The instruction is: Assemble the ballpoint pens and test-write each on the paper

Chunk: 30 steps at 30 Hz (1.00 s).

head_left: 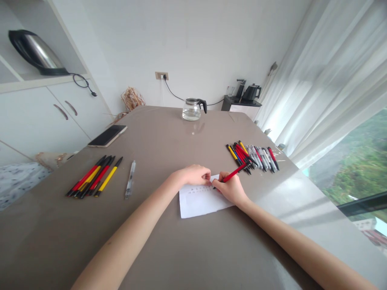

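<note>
A white sheet of paper (pixel 198 203) lies on the table with rows of small handwritten marks near its upper part. My left hand (pixel 195 175) rests over the sheet's top edge, fingers curled and holding it down. In my right hand (pixel 231 188) is a red pen (pixel 236 172) with black ends, slanting up to the right. Its tip touches the paper beside the written marks, close to my left fingertips. Part of the sheet is hidden under both hands.
Left on the brown table (pixel 160 139) lie a bundle of red, yellow and black pens (pixel 95 177), a clear pen (pixel 130 179) and a phone (pixel 108 135). Several mixed pens (pixel 254 157) lie at right. A glass pot (pixel 191 110) stands at the back.
</note>
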Tool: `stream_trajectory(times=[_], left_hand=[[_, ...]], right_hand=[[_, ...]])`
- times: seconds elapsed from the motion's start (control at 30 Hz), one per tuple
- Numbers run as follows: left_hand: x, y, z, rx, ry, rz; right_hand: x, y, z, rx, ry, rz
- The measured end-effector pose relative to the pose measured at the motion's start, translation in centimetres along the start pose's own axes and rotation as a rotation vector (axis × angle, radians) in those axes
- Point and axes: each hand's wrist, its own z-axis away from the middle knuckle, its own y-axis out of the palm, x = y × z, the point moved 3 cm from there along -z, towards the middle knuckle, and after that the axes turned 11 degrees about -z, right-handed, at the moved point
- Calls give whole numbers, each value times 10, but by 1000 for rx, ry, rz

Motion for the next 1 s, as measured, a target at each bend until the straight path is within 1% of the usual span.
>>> stream_trajectory(times=[0.17,0.37,0.67,0.83,1.0], left_hand=[[0,0,-1,2,10,4],[-1,0,1,1,1,-4],[-1,-1,1,6,7,-15],[-1,0,1,7,8,-13],[0,0,1,1,14,-9]], right_hand=[[0,-1,0,-5,6,3],[-2,-1,0,-23,41,-54],[-3,0,-1,-29,51,-18],[0,-1,0,-25,22,-1],[-1,-1,0,-23,37,-2]])
